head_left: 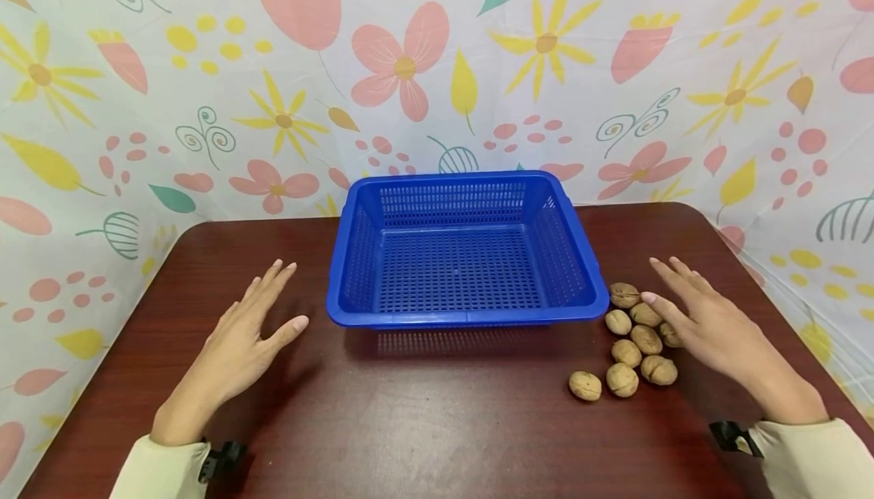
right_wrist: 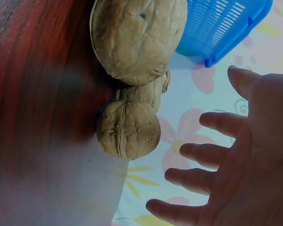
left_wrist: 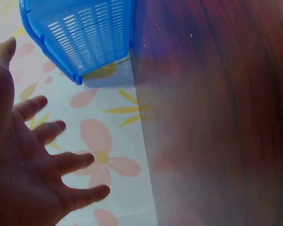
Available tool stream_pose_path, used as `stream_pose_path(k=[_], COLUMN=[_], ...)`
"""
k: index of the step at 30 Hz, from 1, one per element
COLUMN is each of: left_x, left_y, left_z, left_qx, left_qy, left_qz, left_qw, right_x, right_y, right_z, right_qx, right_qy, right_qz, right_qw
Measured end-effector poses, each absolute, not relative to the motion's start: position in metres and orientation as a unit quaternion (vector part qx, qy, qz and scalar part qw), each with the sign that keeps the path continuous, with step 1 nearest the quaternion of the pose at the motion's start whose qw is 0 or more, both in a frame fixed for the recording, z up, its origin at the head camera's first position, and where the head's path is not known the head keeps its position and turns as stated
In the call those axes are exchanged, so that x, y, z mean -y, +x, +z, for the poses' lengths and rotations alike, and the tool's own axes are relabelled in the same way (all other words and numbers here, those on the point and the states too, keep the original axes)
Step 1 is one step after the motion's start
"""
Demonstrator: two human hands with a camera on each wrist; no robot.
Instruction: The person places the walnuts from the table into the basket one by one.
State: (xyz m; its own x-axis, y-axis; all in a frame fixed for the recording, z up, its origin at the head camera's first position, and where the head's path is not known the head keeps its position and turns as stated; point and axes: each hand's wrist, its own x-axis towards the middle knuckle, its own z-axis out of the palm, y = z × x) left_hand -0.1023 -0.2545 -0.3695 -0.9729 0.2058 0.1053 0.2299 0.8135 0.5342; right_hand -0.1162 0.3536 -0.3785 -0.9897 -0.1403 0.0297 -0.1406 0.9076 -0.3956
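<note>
A blue plastic basket [head_left: 467, 317] with slotted walls stands at the middle back of the table, and nothing lies in it. Several walnuts [head_left: 645, 340] are grouped to the right of the basket, with one walnut [head_left: 585, 386] a little apart at the front left of the group. My left hand [head_left: 239, 340] hovers left of the basket, fingers spread and holding nothing. Over the right edge of the walnuts hangs my right hand [head_left: 717, 328], its fingers stretched out and also holding nothing. In the right wrist view, walnuts [right_wrist: 128, 129] appear close beside the spread right hand [right_wrist: 245, 160].
The dark reddish-brown table [head_left: 437, 423] has rounded back corners. Behind it and along both sides hangs a white cloth [head_left: 437, 67] printed with flowers and leaves. Each sleeve end carries a black wrist strap [head_left: 221, 461].
</note>
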Motion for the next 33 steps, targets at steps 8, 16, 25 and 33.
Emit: stream_pose_path(k=[8, 16, 25, 33], left_x=[0.247, 0.24, 0.231, 0.227], left_y=[-0.111, -0.119, -0.125, -0.132], left_z=[-0.384, -0.389, -0.396, -0.402], left_qx=[0.92, 0.892, 0.872, 0.851], left_qy=[-0.174, -0.198, -0.208, -0.217], left_qz=[-0.351, -0.405, -0.443, -0.478], left_qw=[0.022, 0.028, 0.022, 0.011], right_x=[-0.363, -0.381, -0.4, -0.404], right_y=[-0.112, -0.107, -0.098, -0.094], right_z=[-0.382, -0.388, -0.402, -0.412], right_qx=[0.969, 0.968, 0.949, 0.92], right_qy=[0.077, 0.059, 0.054, 0.02], right_qz=[0.235, 0.242, 0.31, 0.388], right_qw=[0.013, 0.005, -0.027, -0.057])
